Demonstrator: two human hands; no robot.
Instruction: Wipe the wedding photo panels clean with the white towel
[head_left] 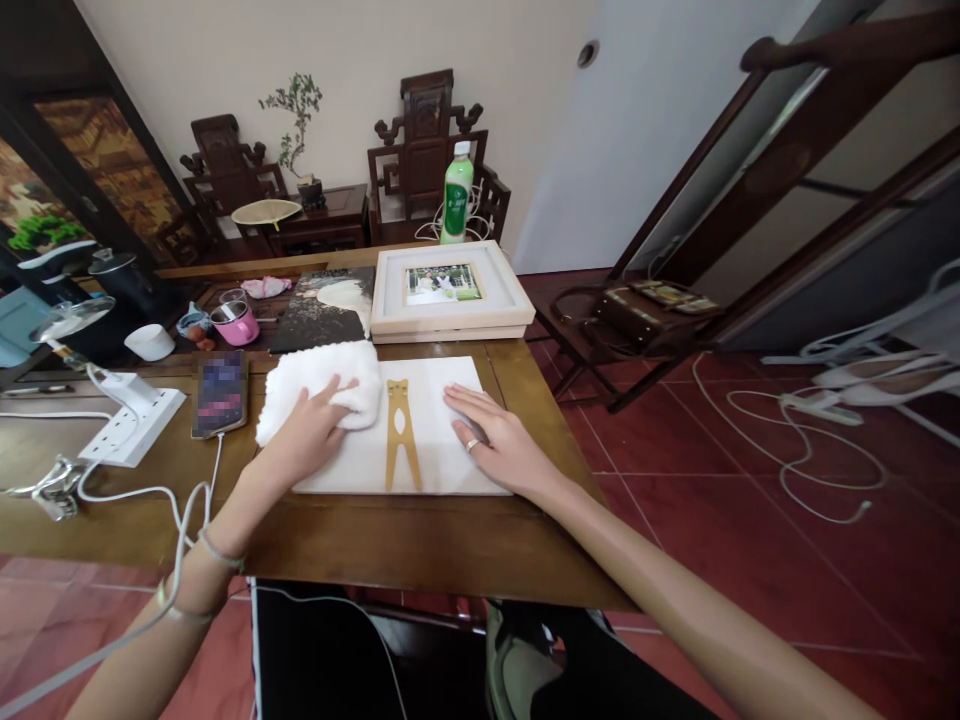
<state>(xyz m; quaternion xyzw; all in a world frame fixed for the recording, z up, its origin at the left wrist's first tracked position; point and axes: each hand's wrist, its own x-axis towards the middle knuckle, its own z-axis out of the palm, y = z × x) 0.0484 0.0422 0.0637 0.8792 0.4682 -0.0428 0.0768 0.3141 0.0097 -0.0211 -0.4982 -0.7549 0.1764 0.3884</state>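
Left hand [311, 430] first: it's palm down on the white cloth [292, 395], fingers stretched over the bunched part. It's pressing rather than pinching, so I'd call it open. The cloth looks like soft, fluffy terry, light and floppy. It'll squash and drag under the palm, and grabbing a fold anywhere would lift it fine. It sits on the far left corner of the white panel [442, 470] and spills a bit onto the table [420, 545] beside it. Its long side runs roughly left to right.

Right hand [499, 440] is flat and open too, palm down on the right part of the panel, with a ring [472, 446] showing on one finger. It isn't holding anything, just resting there.

The panel lies flat near my edge of the table. My guess is it's stiff, thin and fairly light, maybe the back of a frame. If so, the other face could be fragile, so I'd take it by the two side edges and not flex it.

Down its middle is a gold strut [401, 440] shaped like a clothes peg. Its long axis runs straight away from me, with the notched head at the far end and the two legs splaying toward me. It looks thin and bendy, so not a handle.

Farther out there's a phone [220, 392] just left of the cloth, and a framed photo [450, 290] lies behind the panel.
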